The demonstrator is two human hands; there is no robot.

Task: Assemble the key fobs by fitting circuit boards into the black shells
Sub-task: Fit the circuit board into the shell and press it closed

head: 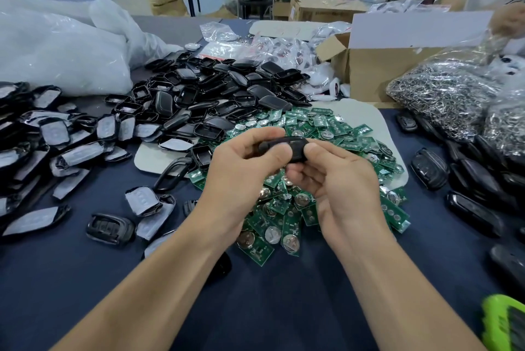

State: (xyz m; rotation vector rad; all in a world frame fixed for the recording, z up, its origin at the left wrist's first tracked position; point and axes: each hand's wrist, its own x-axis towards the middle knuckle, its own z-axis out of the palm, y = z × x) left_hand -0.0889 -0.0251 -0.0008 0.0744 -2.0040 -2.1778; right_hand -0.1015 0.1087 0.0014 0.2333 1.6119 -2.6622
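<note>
A dark blue surface is seen beneath everything. Its far left is taken up by a large white plastic bag, and a clear bag of metal rings is piled at the far right, beside an open cardboard box. A heap of black shells is spread across the middle, and just in front of it a heap of green circuit boards (many with a coin cell fitted) is laid on a pale sheet. Grey-faced parts are scattered to the left, and closed black fobs are gathered to the right.

Above the board heap the left grip and the right grip are raised close together, and one black shell is clasped between them. Its left end is pinched by the left grip's thumb and curled fingers, its right end by the right grip's. The shell is held clear of the surface, lying crosswise, with the boards directly below. Whether a board is seated inside cannot be told, since the underside is hidden by fingers. Part of the board heap is screened by both wrists.
</note>
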